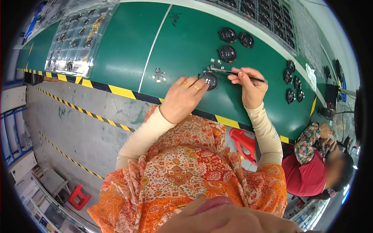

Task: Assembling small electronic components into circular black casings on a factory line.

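Closest to us, patterned orange fabric over our lap, cream sleeves running up to both hands at the near edge of the green table [182, 42], which has a black-and-yellow hazard stripe along its rim. Our left hand [182, 99] lies fingers-down on the small round black plastic disc part [210, 80], fingertips curled against its near side, so its grip is partly closed and steadying the part, not lifting it. Our right hand [250, 87] has its grip pinched tight on the thin dark metal tweezers [237, 73], thumb and forefinger closed on the shaft, tip pointing left, ending just above the disc part. Judgement: to do this well, we keep the left fingers pressing the part flat so it can't spin, and bring the tweezer tip in low and slow; the piece it carries is too small to tell. Just left of the disc, one small loose silver metal piece [158, 74] on the table. Beyond the hands, three more round black disc parts [227, 53] clustered near the middle; to the right, about five more black disc parts [290, 83] in a loose column, count uncertain at the rim. Far left, one clear plastic compartment tray [75, 39] with small parts; far back right, more trays, blurred. A person in a red top [307, 174] sits at right, a red plastic stool [244, 141] between us.
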### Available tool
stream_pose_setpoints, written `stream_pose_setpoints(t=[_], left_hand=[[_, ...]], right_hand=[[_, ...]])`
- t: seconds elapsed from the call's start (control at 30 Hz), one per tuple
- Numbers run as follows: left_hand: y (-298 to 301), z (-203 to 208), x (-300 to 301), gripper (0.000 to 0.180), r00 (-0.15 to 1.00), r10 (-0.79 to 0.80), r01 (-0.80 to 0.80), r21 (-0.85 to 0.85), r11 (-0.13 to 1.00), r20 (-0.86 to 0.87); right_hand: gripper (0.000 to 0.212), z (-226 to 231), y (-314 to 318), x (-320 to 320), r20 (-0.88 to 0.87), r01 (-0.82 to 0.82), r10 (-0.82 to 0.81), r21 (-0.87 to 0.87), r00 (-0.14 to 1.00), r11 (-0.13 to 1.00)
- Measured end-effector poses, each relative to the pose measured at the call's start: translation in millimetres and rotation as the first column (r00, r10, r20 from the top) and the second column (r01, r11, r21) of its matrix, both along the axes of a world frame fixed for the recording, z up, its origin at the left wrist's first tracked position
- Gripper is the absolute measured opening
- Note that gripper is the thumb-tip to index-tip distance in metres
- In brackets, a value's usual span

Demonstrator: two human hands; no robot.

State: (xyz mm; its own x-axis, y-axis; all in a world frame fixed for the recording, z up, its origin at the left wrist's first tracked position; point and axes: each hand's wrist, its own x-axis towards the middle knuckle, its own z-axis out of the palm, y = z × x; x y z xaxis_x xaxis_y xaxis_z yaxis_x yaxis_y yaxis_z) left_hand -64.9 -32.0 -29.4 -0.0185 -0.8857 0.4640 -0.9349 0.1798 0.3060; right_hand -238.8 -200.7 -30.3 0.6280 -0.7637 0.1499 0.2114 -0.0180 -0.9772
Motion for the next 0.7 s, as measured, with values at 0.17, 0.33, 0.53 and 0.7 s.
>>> stream_pose_setpoints(t=[0.17,0.33,0.53,0.7], left_hand=[[6.1,-4.3,0.5,0.031,0.998,-0.036,0.033,-0.058,0.998,-0.058],[5.6,-4.6,1.7,0.032,0.997,-0.046,0.043,-0.052,0.998,-0.067],[6.4,-6.0,1.8,0.032,0.996,-0.053,0.05,-0.047,0.998,-0.073],[7.9,-6.8,2.0,0.032,0.996,-0.059,0.056,-0.047,0.997,-0.07]], right_hand=[[0.022,2.3,-1.8,-4.9,0.007,-0.089,0.089,0.101,0.996,0.991],[0.019,0.2,-2.4,-3.0,-0.031,-0.119,0.126,0.162,0.992,0.98],[0.016,-1.4,-4.2,-3.2,-0.039,-0.146,0.156,0.19,0.987,0.971],[0.016,-0.1,-3.5,-2.5,-0.054,-0.127,0.142,0.218,0.988,0.968]])
